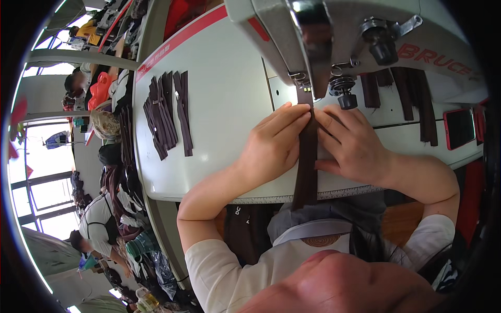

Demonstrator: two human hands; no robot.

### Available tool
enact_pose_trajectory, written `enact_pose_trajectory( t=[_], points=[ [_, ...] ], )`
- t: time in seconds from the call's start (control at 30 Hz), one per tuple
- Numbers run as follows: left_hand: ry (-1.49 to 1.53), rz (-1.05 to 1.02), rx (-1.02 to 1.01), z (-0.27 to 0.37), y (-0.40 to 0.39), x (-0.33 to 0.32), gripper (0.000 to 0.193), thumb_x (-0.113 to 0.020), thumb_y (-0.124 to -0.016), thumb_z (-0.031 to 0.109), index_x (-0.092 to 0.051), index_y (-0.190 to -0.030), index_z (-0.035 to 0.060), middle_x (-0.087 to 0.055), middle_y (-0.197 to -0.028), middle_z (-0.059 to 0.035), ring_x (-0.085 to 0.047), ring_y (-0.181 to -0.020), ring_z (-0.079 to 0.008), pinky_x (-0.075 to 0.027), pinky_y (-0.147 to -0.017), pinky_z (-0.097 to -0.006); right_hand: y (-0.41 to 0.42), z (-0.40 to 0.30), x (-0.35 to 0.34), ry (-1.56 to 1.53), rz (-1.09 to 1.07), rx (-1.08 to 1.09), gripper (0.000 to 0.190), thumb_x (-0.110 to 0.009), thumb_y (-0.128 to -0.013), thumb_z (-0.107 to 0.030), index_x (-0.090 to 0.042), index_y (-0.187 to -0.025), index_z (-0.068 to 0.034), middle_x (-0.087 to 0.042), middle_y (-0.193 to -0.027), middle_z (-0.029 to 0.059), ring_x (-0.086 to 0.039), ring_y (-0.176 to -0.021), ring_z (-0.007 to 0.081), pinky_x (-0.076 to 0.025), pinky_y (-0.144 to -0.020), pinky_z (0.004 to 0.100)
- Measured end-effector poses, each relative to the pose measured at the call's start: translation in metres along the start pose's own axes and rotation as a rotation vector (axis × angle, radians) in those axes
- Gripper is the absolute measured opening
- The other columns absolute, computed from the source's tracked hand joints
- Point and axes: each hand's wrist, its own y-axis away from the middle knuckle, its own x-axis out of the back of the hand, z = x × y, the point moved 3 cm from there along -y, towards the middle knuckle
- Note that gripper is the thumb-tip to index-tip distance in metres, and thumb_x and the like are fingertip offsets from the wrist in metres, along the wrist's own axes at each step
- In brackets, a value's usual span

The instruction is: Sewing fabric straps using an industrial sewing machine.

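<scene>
A long dark brown fabric strip (306, 168) runs from beneath the head of a Bruce sewing machine (270, 43) down over the table's front edge. My left hand (274, 139) lies along its left side, fingertips pressing on the strip just below the presser area. On the other side, my right hand (350, 143) has its fingertips at the strip's right edge, close to the left fingers, with the thumb lower down against the same edge. The needle area is partly hidden behind the metal cover (313, 51).
Several dark brown zipper pieces (162, 113) lie on the left of the white sewing table (223, 78). More brown strips (413, 101) rest behind the right hand, near a red-cased phone (460, 129). A ruler tape (348, 192) edges the table. Co-workers (98, 223) are at left.
</scene>
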Motion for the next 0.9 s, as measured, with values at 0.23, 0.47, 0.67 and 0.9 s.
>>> enact_pose_trajectory(
  t=[0.23,0.47,0.67,0.9],
  points=[
    [-0.128,-0.115,0.047,0.004,0.001,-0.009,0.051,-0.067,-0.08,-0.003,-0.062,-0.131,-0.0044,-0.056,-0.136,-0.0189,-0.06,-0.123,-0.0408,-0.05,-0.104,-0.046,0.01,-0.013,0.002,0.041,-0.003,0.073,0.054,-0.082,-0.068,-0.034,-0.068,-0.102,0.006,-0.064,-0.119,0.0217,-0.056,-0.119,0.0379,-0.046,-0.097,0.0477],
    [-0.252,-0.135,-0.076,-0.001,-0.003,-0.012,0.057,-0.073,-0.073,0.0,-0.062,-0.128,-0.0055,-0.055,-0.122,-0.0178,-0.059,-0.114,-0.0373,-0.052,-0.095,-0.0453,0.013,-0.016,0.006,0.023,-0.096,0.061,0.06,-0.083,-0.066,-0.038,-0.068,-0.105,0.005,-0.064,-0.118,0.0212,-0.055,-0.118,0.0368,-0.045,-0.099,0.0487],
    [-0.254,-0.121,-0.034,-0.003,0.0,-0.014,0.049,-0.072,-0.076,0.001,-0.067,-0.124,-0.0001,-0.058,-0.129,-0.0159,-0.062,-0.114,-0.0363,-0.052,-0.093,-0.0443,0.014,-0.015,0.005,0.03,-0.104,0.076,0.063,-0.084,-0.066,-0.04,-0.068,-0.106,0.005,-0.064,-0.119,0.0202,-0.054,-0.12,0.0361,-0.044,-0.1,0.0487],
    [-0.276,-0.126,-0.064,-0.001,-0.001,-0.013,0.049,-0.072,-0.074,0.001,-0.068,-0.123,0.0001,-0.058,-0.133,-0.0178,-0.061,-0.118,-0.0372,-0.049,-0.097,-0.046,0.014,-0.016,0.007,0.027,-0.106,0.072,0.064,-0.084,-0.066,-0.041,-0.068,-0.106,0.006,-0.064,-0.12,0.0219,-0.054,-0.121,0.0369,-0.044,-0.101,0.0501]
  ],
)
